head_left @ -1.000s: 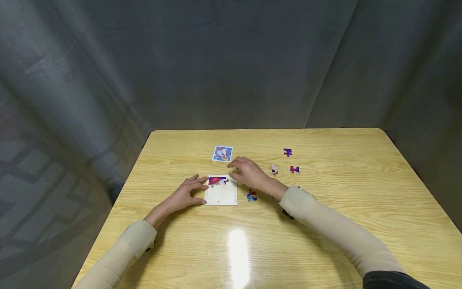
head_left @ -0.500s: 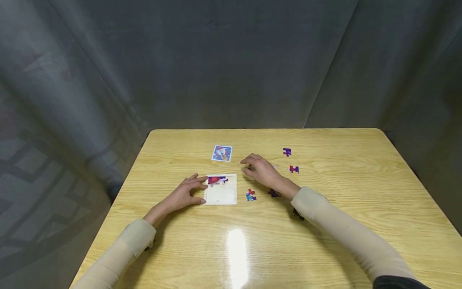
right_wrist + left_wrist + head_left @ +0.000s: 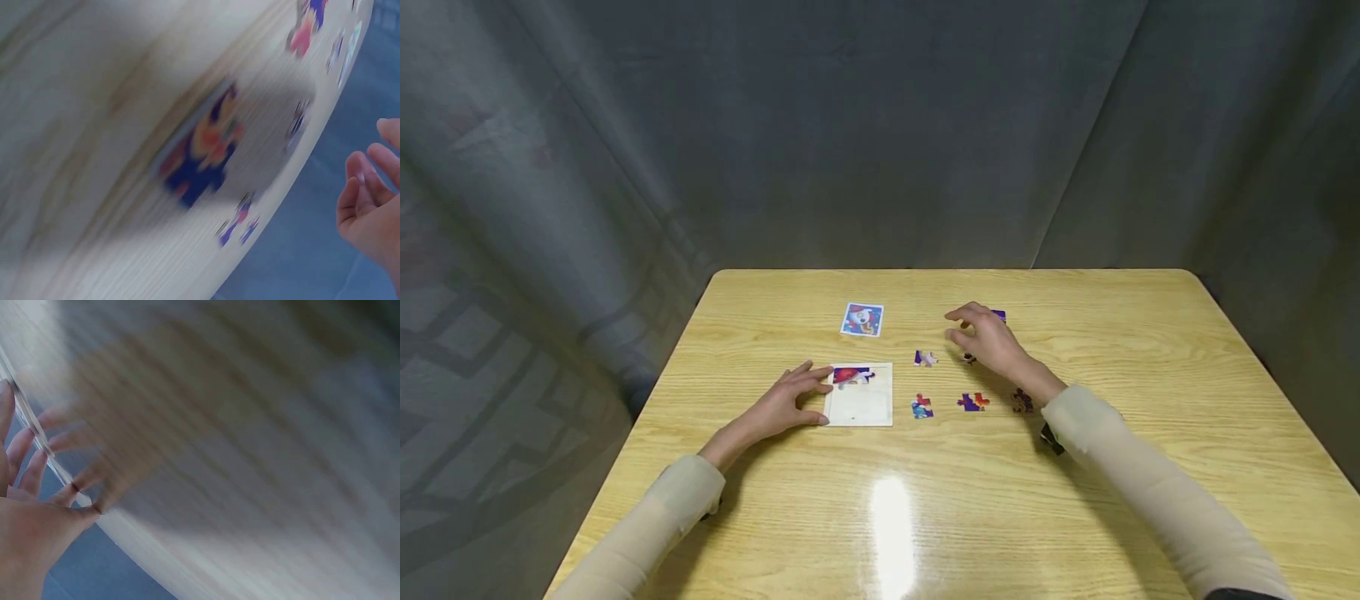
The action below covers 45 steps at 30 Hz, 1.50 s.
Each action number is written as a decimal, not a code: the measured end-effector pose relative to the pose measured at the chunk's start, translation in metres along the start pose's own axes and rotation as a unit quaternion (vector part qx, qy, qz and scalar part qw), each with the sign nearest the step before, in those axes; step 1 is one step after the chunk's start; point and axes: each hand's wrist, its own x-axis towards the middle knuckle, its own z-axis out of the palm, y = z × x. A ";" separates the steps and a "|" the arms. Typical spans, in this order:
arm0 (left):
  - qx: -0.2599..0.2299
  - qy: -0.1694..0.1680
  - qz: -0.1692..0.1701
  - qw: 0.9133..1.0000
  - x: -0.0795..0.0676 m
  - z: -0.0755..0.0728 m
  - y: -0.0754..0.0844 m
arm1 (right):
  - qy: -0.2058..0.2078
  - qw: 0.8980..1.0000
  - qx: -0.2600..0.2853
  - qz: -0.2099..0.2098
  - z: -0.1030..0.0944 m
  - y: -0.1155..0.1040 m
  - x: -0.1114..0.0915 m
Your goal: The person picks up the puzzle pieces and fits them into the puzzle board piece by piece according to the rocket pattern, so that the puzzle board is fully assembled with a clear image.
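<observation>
My left hand (image 3: pixel 782 402) rests at the left edge of a white square puzzle board (image 3: pixel 859 408), fingers spread, fingertips and thumb touching it. Joined puzzle pieces (image 3: pixel 850 375) in red, purple and white lie in the board's upper left. To the right, my right hand (image 3: pixel 988 340) hovers over the table with loosely bent fingers, and nothing shows between them. Beneath it a white and dark puzzle piece (image 3: pixel 968 358) is partly hidden. A purple and white puzzle piece (image 3: pixel 927 358) lies between the hand and the board.
Other loose pieces lie about: a blue-red one (image 3: pixel 922 406), a purple-red one (image 3: pixel 973 402), a dark one (image 3: pixel 1022 400) and a purple one (image 3: pixel 998 316) partly behind the right hand. A small picture card (image 3: pixel 862 319) lies behind the board on the wooden table (image 3: pixel 790 517).
My right hand has moved right, from the board's upper right corner to over the loose pieces. The purple and white piece is now uncovered. My left hand has stayed at the board.
</observation>
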 end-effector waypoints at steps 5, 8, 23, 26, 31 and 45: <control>0.001 -0.002 0.000 1.000 0.000 0.000 0.000 | 0.019 1.000 -0.006 0.020 -0.014 0.019 -0.002; 0.005 -0.004 0.000 1.000 0.001 0.000 0.001 | 0.033 0.999 -0.018 0.024 -0.023 0.032 -0.004; 0.005 -0.006 0.000 1.000 0.001 0.000 0.002 | 0.003 0.995 0.005 0.100 -0.048 0.081 -0.015; 0.005 -0.005 0.002 1.000 0.001 0.000 0.002 | -0.010 0.995 0.002 0.104 -0.048 0.086 -0.015; 0.005 -0.005 0.002 1.000 -0.001 0.000 0.002 | -0.026 0.994 -0.003 0.106 -0.045 0.092 -0.015; -0.002 -0.010 -0.007 1.000 -0.003 0.000 0.004 | -0.014 0.993 0.019 0.115 -0.036 0.088 -0.005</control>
